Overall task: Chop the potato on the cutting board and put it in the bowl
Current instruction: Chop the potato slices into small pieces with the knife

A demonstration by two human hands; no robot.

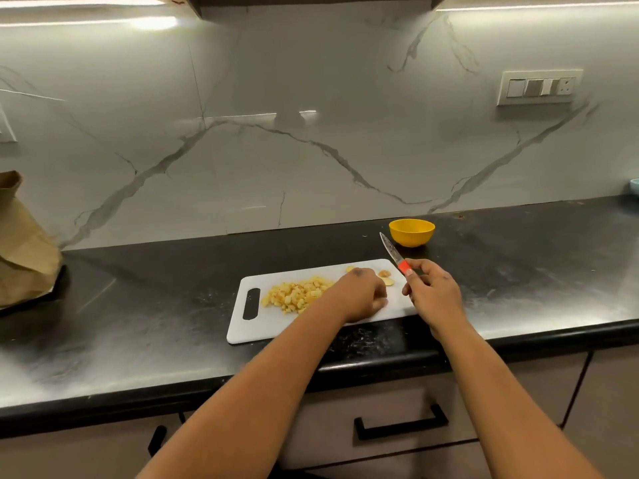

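A white cutting board [273, 326] lies on the black counter. A pile of small yellow potato cubes [297, 294] covers its left half. A few larger potato pieces [386, 277] lie near its far right corner. My left hand [359, 294] rests on the board with its fingers curled down, just right of the pile; what is under the fingers is hidden. My right hand [432, 288] grips a knife [392, 252] by its orange handle, blade raised and pointing away to the left. A yellow bowl [411, 232] stands behind the board, near the blade tip.
A brown paper bag [24, 243] stands at the far left of the counter [518, 257]. A marble wall with a switch panel [539, 87] rises behind. A pale blue dish edge [634, 186] shows at the far right. Drawers with black handles sit below the counter edge.
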